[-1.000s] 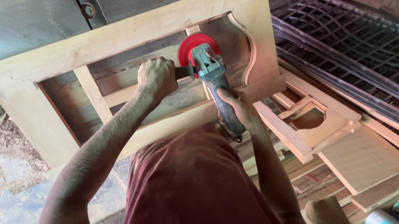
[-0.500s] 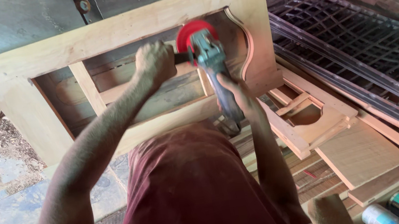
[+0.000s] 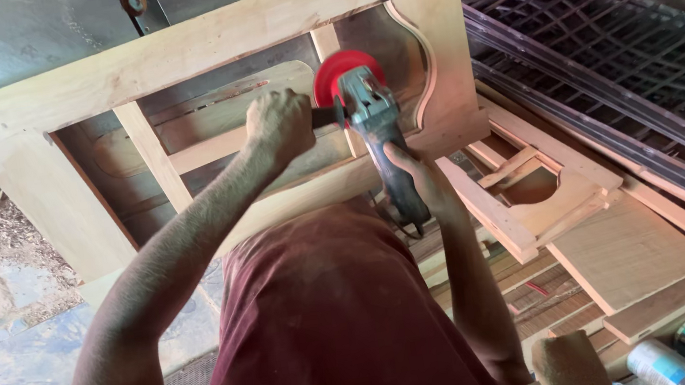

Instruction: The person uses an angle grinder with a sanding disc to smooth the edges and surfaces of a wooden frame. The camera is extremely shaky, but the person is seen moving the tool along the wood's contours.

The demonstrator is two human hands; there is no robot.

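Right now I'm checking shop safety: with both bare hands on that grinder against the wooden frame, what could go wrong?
1. The left hand grips the side handle close beside the red disc; a slip could bring bare skin onto it.
2. The disc works near the curved cutout edge of the frame; it could catch and kick.
3. The grinder is close to the maroon shirt, which might snag.

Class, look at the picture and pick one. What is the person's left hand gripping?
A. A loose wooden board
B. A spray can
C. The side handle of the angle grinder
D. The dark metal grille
C: the left hand is closed around the side handle that sticks out from the angle grinder, while the right hand holds the grinder's body, with the red disc against the wooden frame.
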